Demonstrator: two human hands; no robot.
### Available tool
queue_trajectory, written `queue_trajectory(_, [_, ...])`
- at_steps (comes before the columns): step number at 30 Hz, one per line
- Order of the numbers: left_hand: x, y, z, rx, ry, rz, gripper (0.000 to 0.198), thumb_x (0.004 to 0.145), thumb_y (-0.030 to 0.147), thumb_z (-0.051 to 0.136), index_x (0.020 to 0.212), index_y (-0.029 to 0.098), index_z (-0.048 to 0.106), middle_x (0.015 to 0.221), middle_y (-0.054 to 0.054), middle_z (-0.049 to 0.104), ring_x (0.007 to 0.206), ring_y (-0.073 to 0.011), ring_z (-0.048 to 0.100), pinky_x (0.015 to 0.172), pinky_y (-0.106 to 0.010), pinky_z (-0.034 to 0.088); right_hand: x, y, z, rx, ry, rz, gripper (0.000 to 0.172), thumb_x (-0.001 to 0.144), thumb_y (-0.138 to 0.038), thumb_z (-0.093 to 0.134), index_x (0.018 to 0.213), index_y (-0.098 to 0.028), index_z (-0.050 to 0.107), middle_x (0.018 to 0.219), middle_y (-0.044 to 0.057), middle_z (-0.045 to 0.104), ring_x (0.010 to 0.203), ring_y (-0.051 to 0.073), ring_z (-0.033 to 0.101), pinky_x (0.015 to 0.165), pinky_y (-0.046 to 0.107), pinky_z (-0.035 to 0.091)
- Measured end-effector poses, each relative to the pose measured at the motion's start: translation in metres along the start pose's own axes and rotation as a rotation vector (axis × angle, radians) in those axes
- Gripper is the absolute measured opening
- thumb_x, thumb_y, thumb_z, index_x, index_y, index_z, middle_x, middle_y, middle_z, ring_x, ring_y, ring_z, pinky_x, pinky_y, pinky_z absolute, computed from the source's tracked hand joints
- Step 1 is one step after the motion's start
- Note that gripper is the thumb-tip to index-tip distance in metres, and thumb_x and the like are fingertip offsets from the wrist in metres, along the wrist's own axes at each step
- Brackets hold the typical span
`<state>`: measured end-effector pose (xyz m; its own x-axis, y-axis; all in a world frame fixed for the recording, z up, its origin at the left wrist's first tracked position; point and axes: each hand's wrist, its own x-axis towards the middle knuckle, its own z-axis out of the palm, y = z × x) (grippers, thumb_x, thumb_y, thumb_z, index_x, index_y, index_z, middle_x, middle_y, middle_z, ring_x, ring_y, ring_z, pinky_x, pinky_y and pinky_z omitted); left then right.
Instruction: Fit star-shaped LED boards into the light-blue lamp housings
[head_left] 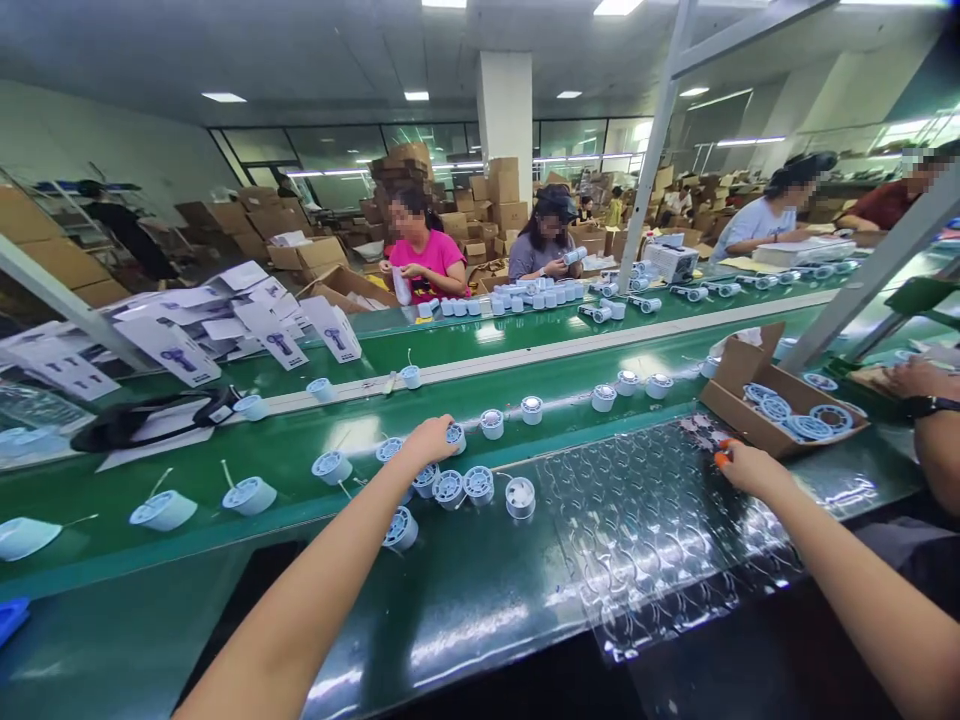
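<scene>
My left hand [429, 442] reaches over the green belt, its fingers closed round a light-blue round fan housing [455, 437]. Beneath and beside it stand more such housings [448, 488], with slotted tops. One housing with a white centre [520, 497] sits apart to the right on the bench. At the right, my right hand [746, 468] has orange covers on its fingertips. Those fingers are pinched together by a pile of small parts [702, 432] at the far corner of a clear moulded plastic tray [637, 520]. Whatever is between them is too small to make out.
A cardboard box [739, 395] holds several light-blue slotted rings [814, 425]. Housings with wires line the green belt [292, 455]. White printed boxes [176, 350] lie far left, near a black strap [157, 420]. Co-workers sit opposite; another person's arm [930, 400] is at the right. Metal posts [652, 150] rise nearby.
</scene>
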<state>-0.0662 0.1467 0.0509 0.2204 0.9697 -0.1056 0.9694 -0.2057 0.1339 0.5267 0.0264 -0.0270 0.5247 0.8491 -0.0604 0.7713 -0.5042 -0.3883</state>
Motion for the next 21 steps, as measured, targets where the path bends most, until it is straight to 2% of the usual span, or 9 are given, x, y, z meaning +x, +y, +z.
queue_trajectory(3, [-0.025, 0.008, -0.017, -0.058, 0.108, 0.061, 0.053, 0.081, 0.036, 0.066, 0.128, 0.016, 0.056, 0.129, -0.014, 0.060, 0.110, -0.0283, 0.064, 0.093, -0.033, 0.049, -0.015, -0.006, -0.009, 0.120, 0.062, -0.001, 0.022, 0.075, -0.037, 0.068, 0.085, -0.017, 0.069, 0.079, 0.017, 0.072, 0.081, 0.032, 0.069, 0.076, 0.040, 0.048])
queue_trajectory(6, [-0.074, 0.018, -0.019, -0.190, 0.255, 0.209, 0.054, 0.085, 0.045, 0.063, 0.131, 0.018, 0.054, 0.126, -0.011, 0.059, 0.107, -0.0268, 0.064, 0.092, -0.034, 0.051, -0.040, -0.016, -0.013, 0.285, 0.150, -0.032, 0.038, 0.076, -0.047, 0.067, 0.097, -0.016, 0.067, 0.084, 0.015, 0.071, 0.081, 0.028, 0.067, 0.077, 0.039, 0.049])
queue_trajectory(7, [-0.094, 0.021, -0.012, -0.249, 0.291, 0.285, 0.052, 0.084, 0.047, 0.065, 0.128, 0.021, 0.056, 0.121, -0.009, 0.061, 0.105, -0.0266, 0.064, 0.091, -0.035, 0.052, -0.050, -0.021, -0.011, 0.350, 0.168, -0.059, 0.043, 0.077, -0.051, 0.065, 0.103, -0.016, 0.066, 0.088, 0.015, 0.071, 0.082, 0.027, 0.067, 0.077, 0.038, 0.050])
queue_trajectory(9, [-0.133, 0.027, 0.013, -0.348, 0.284, 0.373, 0.046, 0.082, 0.046, 0.070, 0.121, 0.023, 0.061, 0.116, -0.007, 0.063, 0.102, -0.0260, 0.065, 0.088, -0.035, 0.054, -0.074, -0.036, -0.002, 0.484, 0.170, -0.125, 0.053, 0.079, -0.057, 0.061, 0.111, -0.015, 0.063, 0.097, 0.015, 0.071, 0.084, 0.024, 0.067, 0.078, 0.036, 0.052])
queue_trajectory(12, [-0.174, 0.034, 0.061, -0.469, 0.199, 0.357, 0.043, 0.079, 0.041, 0.075, 0.117, 0.023, 0.064, 0.114, -0.007, 0.065, 0.099, -0.0253, 0.067, 0.086, -0.035, 0.056, -0.117, -0.067, 0.026, 0.653, 0.105, -0.208, 0.065, 0.078, -0.063, 0.061, 0.121, -0.016, 0.056, 0.100, 0.013, 0.073, 0.085, 0.022, 0.069, 0.076, 0.034, 0.055])
queue_trajectory(14, [-0.188, 0.038, 0.086, -0.535, 0.161, 0.287, 0.045, 0.078, 0.041, 0.077, 0.117, 0.023, 0.065, 0.114, -0.008, 0.065, 0.098, -0.0254, 0.068, 0.086, -0.036, 0.057, -0.146, -0.090, 0.048, 0.740, 0.045, -0.255, 0.066, 0.077, -0.063, 0.065, 0.124, -0.017, 0.053, 0.099, 0.011, 0.074, 0.084, 0.022, 0.070, 0.074, 0.034, 0.056])
queue_trajectory(16, [-0.195, 0.041, 0.099, -0.590, 0.155, 0.225, 0.046, 0.080, 0.043, 0.075, 0.120, 0.023, 0.064, 0.117, -0.008, 0.064, 0.100, -0.0258, 0.067, 0.088, -0.037, 0.057, -0.173, -0.111, 0.067, 0.775, -0.031, -0.323, 0.058, 0.080, -0.055, 0.066, 0.123, -0.018, 0.055, 0.098, 0.010, 0.074, 0.080, 0.021, 0.070, 0.073, 0.034, 0.056])
queue_trajectory(18, [-0.197, 0.044, 0.102, -0.636, 0.164, 0.192, 0.041, 0.088, 0.044, 0.067, 0.123, 0.023, 0.064, 0.118, -0.009, 0.064, 0.101, -0.0250, 0.067, 0.090, -0.038, 0.056, -0.192, -0.126, 0.082, 0.714, -0.094, -0.380, 0.047, 0.083, -0.046, 0.064, 0.121, -0.018, 0.059, 0.094, 0.008, 0.073, 0.070, 0.019, 0.067, 0.067, 0.033, 0.054])
queue_trajectory(21, [-0.197, 0.048, 0.097, -0.681, 0.197, 0.146, 0.035, 0.095, 0.044, 0.052, 0.116, 0.021, 0.068, 0.109, -0.010, 0.067, 0.087, -0.0222, 0.068, 0.081, -0.036, 0.056, -0.207, -0.137, 0.094, 0.587, -0.104, -0.407, 0.033, 0.083, -0.038, 0.062, 0.110, -0.019, 0.067, 0.096, 0.007, 0.072, 0.063, 0.018, 0.061, 0.064, 0.034, 0.052])
